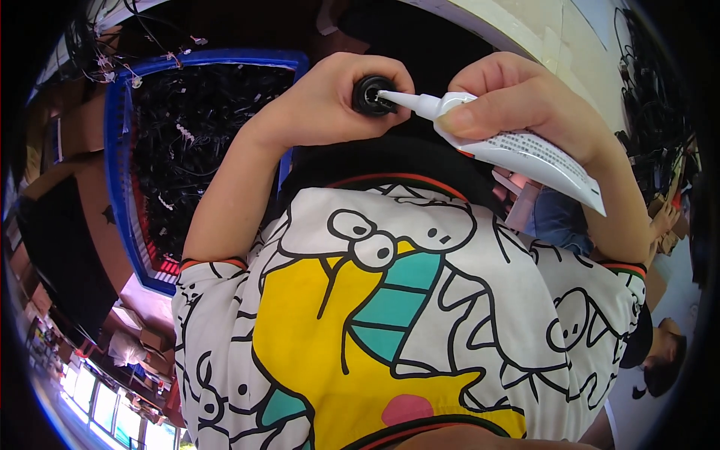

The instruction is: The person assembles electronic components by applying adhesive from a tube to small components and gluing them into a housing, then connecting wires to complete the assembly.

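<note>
My left hand [324,101] is closed around a black round part [363,103], its open end turned up with a paler ring and small details inside. My right hand [517,97] grips a white squeeze tube [544,159] with printing on its side, thumb pressed on it just behind the shoulder. The tube's narrow white nozzle [412,100] points left, and its tip is at the mouth of the black part. Whether the tip touches the inside, or anything is coming out, cannot be made out.
Left of my arm stands a blue crate [117,161] filled with black cables [199,142]. Loose wires with small connectors [135,79] hang at the upper left. A pale tabletop [566,56] runs across the upper right, with dark cables [637,82] beyond. Another person [664,356] is at the lower right.
</note>
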`<state>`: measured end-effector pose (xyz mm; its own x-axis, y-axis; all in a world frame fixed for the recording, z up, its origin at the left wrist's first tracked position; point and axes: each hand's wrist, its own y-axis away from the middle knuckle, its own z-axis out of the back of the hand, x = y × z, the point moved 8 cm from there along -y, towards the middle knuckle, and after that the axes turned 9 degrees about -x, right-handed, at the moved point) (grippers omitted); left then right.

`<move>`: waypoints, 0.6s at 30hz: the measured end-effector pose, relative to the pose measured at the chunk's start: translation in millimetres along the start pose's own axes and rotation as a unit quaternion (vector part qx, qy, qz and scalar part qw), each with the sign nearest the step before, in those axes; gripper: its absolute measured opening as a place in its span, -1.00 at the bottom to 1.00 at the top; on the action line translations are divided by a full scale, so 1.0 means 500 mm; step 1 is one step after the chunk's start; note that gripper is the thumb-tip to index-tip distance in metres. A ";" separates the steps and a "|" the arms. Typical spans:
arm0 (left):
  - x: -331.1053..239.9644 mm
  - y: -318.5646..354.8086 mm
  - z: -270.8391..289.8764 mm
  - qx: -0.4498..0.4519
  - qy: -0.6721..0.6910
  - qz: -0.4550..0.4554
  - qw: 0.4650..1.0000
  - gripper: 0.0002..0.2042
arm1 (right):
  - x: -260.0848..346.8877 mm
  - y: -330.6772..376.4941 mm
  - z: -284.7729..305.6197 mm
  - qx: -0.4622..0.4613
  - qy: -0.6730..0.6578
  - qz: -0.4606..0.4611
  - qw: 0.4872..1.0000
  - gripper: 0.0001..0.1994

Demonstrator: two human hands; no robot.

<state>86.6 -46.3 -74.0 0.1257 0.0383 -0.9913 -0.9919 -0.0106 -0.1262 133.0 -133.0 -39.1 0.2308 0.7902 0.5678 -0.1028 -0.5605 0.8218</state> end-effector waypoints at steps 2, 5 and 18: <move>0.005 -0.008 -0.011 0.023 0.013 0.035 0.999 -0.86 | 0.000 0.001 0.016 -0.049 0.011 0.016 0.999 -0.81; -0.019 -0.012 -0.002 0.001 -0.001 0.033 0.999 -0.87 | 0.002 0.016 -0.004 0.033 -0.055 0.022 0.998 -0.83; -0.035 -0.038 -0.009 0.002 0.068 0.068 0.995 -0.70 | 0.034 0.092 0.310 -0.343 -0.022 0.324 0.881 -0.80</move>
<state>103.2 -51.3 -54.5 -0.0086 -0.0990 -0.9950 -1.0000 -0.0030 0.0090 282.1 -183.6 0.8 -0.0559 0.3404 0.9386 -0.7844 -0.5966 0.1696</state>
